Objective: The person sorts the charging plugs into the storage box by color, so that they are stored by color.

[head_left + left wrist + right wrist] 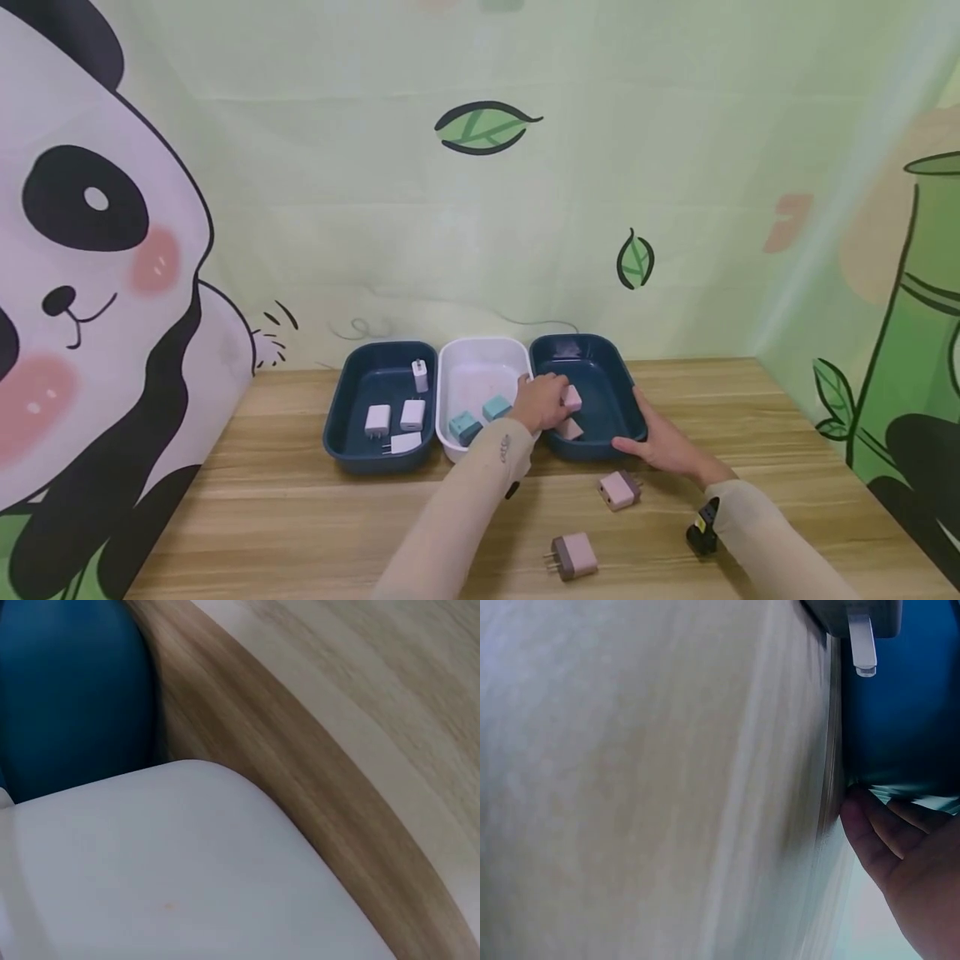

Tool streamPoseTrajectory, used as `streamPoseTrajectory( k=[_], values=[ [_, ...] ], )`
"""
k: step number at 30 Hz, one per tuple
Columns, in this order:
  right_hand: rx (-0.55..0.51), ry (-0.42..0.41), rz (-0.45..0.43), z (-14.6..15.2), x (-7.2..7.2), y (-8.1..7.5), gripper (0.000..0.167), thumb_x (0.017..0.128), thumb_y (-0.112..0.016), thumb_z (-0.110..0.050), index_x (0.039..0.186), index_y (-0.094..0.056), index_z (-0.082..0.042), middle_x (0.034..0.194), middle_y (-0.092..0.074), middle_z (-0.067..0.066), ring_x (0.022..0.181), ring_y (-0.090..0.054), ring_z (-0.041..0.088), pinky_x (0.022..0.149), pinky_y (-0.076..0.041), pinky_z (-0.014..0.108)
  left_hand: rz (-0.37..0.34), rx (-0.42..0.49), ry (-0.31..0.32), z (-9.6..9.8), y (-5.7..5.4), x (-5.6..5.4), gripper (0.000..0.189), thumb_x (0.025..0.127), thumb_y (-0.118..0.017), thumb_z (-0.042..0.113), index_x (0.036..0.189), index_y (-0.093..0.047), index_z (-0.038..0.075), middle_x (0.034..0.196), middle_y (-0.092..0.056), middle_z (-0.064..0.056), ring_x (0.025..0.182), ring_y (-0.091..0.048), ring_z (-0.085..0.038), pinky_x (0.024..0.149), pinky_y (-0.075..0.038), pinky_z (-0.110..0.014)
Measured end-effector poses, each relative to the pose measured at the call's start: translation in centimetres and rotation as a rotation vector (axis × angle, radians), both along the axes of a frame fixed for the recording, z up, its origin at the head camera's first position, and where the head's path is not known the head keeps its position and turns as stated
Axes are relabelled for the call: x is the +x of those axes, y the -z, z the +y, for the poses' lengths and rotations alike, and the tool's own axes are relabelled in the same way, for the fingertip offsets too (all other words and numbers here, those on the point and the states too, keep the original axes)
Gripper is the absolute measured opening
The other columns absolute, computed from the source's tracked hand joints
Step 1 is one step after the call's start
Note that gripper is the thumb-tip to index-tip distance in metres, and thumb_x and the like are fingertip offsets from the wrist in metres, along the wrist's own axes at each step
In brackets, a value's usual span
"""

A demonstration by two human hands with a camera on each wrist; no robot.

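Observation:
My left hand point(542, 402) reaches over the white tray point(483, 348) into the right-hand dark blue tray point(592, 448). Its curled fingers hold a pink plug-in charger point(572, 398), partly covered by the hand. Another pink charger point(570, 428) lies close below it in the same tray. My right hand point(667, 437) grips that tray at its near right corner, thumb at the front and fingers along the side. The right wrist view shows the right hand's fingers point(889, 832) against the blue wall. In the left wrist view, the white tray point(187, 855) fills the lower part; the left hand is out of sight.
Two pink-and-brown chargers point(574, 557) lie on the wooden table point(285, 533) in front of the trays. Teal chargers point(465, 427) sit in the white tray. Several white chargers point(412, 414) occupy the left dark blue tray point(341, 446). A printed cloth point(360, 208) hangs behind.

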State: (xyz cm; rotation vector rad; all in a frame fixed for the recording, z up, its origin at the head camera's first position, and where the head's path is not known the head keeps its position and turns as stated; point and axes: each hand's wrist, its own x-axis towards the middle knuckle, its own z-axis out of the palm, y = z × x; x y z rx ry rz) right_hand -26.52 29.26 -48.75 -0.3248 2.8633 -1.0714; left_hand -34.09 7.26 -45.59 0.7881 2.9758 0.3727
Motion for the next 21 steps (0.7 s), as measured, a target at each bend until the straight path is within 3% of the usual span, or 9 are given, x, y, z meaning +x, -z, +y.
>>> streamPoseTrajectory(
  k=[12,21],
  values=[
    [-0.002,-0.011,-0.018,-0.02,-0.35,0.13,0.102,0.088,-0.065,-0.040,0.149,0.005,0.002,0.150,-0.009,0.034,0.131,-0.024,0.052,0.103,-0.021,0.063,-0.022,-0.002,0.007,-0.29,0.04,-0.05,0.044,0.092,-0.060,0.036,0.130,-0.055,0.015,0.122,-0.059,-0.002,0.114,-0.052,-0.016,0.107,-0.027,-0.049],
    [0.003,-0.013,-0.010,0.31,-0.25,0.24,0.102,0.088,-0.065,-0.040,0.148,0.005,0.004,0.150,-0.008,0.035,0.132,-0.022,0.052,0.104,-0.020,0.063,-0.014,0.050,0.047,-0.64,-0.29,0.44,0.043,0.092,-0.060,0.026,0.132,-0.054,0.012,0.128,-0.057,-0.005,0.118,-0.051,-0.018,0.104,-0.034,-0.043]
  ],
)
